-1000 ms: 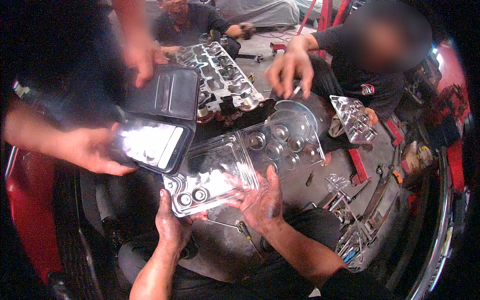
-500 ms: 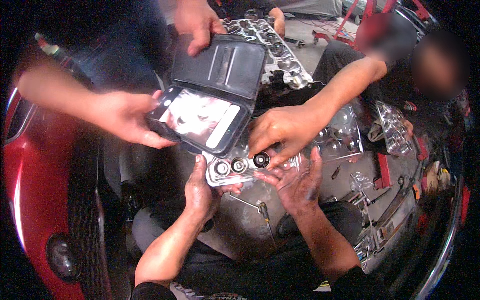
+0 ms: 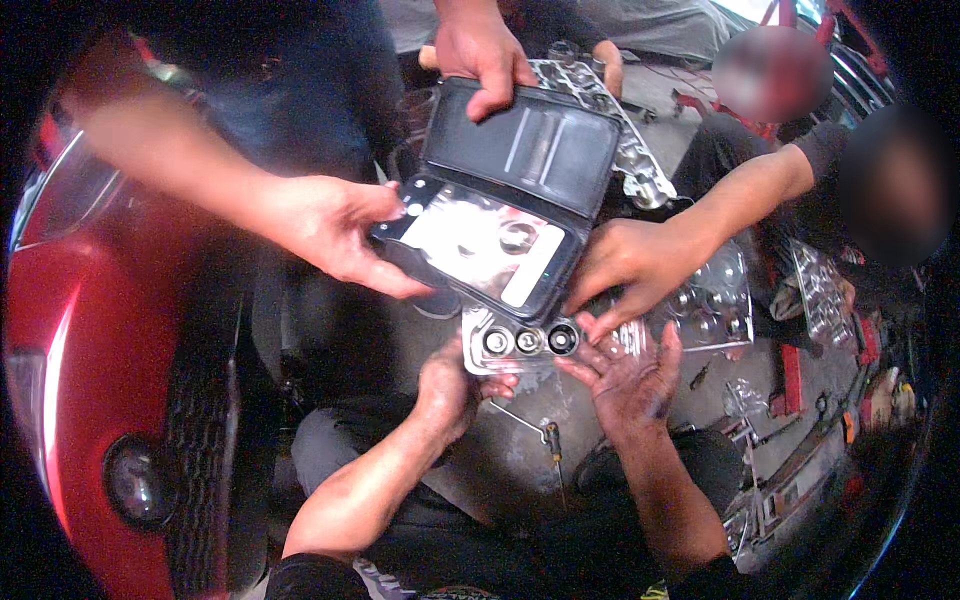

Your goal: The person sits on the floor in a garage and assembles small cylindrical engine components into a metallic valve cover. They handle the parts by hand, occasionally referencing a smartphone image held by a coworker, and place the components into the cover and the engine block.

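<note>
My left hand [image 3: 447, 392] grips the left end of a clear plastic tray [image 3: 484, 364], its fingers curled underneath. Palm up, my right hand [image 3: 637, 388] lies with spread fingers at the tray's right end, its fingertips close against the edge. Three round metal parts sit in a row in the tray: two silver ones, the left part [image 3: 497, 342] and the middle part [image 3: 529, 341], then a darker ringed part [image 3: 563, 340]. A co-worker's hand [image 3: 632, 258] reaches down from the right, fingers beside the dark part. Another person's hand [image 3: 335, 228] holds a phone [image 3: 462, 240] above the tray.
The phone's black wallet case [image 3: 520, 145] blocks the view behind. A silver cylinder head [image 3: 645, 165] stands beyond it. More clear trays [image 3: 715, 300] are at the right. A screwdriver [image 3: 556, 445] and tools [image 3: 765, 500] lie below. A red car [image 3: 85, 370] borders the left.
The whole view has shifted, so most things appear farther right. Relative to the tray, the phone has moved right. The co-worker's fingers have drawn slightly off the dark round part.
</note>
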Action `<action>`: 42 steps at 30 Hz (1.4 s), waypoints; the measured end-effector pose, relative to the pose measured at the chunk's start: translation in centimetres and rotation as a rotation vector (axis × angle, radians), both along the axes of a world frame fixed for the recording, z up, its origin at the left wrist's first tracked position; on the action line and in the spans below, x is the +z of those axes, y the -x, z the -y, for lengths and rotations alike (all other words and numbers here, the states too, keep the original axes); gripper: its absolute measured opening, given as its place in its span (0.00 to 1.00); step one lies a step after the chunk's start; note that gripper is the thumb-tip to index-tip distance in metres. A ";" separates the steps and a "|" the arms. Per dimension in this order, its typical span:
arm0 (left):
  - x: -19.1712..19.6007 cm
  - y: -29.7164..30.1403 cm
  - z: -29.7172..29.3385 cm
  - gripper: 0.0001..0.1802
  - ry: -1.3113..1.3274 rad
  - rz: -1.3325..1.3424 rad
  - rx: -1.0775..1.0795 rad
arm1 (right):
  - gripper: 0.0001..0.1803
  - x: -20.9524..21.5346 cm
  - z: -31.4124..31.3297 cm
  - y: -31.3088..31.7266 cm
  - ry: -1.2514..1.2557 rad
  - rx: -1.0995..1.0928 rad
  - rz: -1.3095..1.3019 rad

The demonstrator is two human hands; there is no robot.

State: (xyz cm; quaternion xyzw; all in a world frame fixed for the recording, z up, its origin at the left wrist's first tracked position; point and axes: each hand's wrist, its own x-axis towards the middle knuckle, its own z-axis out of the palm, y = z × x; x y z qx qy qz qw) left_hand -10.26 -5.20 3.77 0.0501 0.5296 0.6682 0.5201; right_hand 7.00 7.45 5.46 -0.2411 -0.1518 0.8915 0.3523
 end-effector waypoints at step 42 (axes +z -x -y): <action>-3.4 -3.3 1.6 0.13 0.407 -1.490 -1.476 | 0.43 0.5 0.6 -0.3 -0.025 -0.031 0.050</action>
